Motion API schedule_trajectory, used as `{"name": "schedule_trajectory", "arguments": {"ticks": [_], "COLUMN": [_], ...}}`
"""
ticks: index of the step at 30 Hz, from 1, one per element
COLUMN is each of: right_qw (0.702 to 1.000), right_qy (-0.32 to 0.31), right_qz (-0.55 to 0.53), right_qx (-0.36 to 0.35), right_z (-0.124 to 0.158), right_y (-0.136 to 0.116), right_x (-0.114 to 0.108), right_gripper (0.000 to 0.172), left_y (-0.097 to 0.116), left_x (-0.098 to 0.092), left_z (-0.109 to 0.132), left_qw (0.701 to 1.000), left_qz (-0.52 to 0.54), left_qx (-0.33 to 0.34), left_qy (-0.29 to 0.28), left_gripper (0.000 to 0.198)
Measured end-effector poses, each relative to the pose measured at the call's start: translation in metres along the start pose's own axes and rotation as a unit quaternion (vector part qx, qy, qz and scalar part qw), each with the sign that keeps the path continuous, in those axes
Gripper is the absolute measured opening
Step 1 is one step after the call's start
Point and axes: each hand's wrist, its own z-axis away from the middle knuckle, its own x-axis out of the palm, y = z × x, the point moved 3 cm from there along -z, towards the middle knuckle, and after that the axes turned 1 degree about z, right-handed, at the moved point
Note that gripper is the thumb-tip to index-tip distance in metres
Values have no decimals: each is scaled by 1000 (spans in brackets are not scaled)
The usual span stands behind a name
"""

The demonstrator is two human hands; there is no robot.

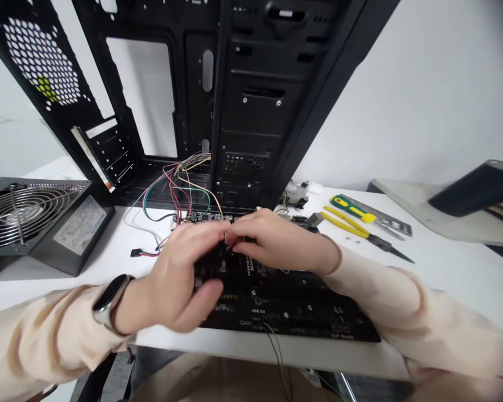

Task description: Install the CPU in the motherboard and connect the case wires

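Observation:
My right hand [272,237] bends over a black flat piece printed GIGABYTE and USB 3.0 [276,312], its thumb and fingertips pinched together. Whatever lies in that pinch is hidden. Close beside it, my left hand [180,273] has its fingers stretched out and its thumb apart, with nothing seen in it; its fingertips meet those of the right. Circuit-board parts [201,216] show just behind the hands. Thin coloured wires [180,178] run from the computer case [255,123] down towards them. One black connector [137,253] lies loose on the table.
A power supply with a fan grille [79,229] stands at left. Yellow-handled pliers [352,226], a green and yellow utility knife [354,207] and small metal bits lie at right. Thin wires [279,352] hang over the front edge of the white table [436,279].

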Motion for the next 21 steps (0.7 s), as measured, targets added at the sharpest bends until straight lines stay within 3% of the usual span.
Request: {"name": "schedule_trajectory", "arguments": {"ticks": [3, 6, 10, 21], "right_qw": [998, 995, 994, 995], "right_qy": [-2, 18, 34, 3], "right_qz": [-27, -60, -74, -55], "right_qx": [53, 78, 78, 79], "right_z": [-1, -1, -1, 0], "right_y": [11, 18, 20, 19], "right_x": [10, 16, 22, 26], "right_gripper": [16, 18, 20, 20], "left_y": [-22, -34, -33, -35], "left_x": [7, 14, 15, 19], "left_z": [-8, -8, -9, -10], "left_qw": [992, 976, 969, 947], "left_qz": [-47, -84, -108, -124], "left_qx": [-106, -170, -172, -224], "left_qy": [-42, -108, -142, -191], "left_gripper": [61, 48, 40, 25]}}
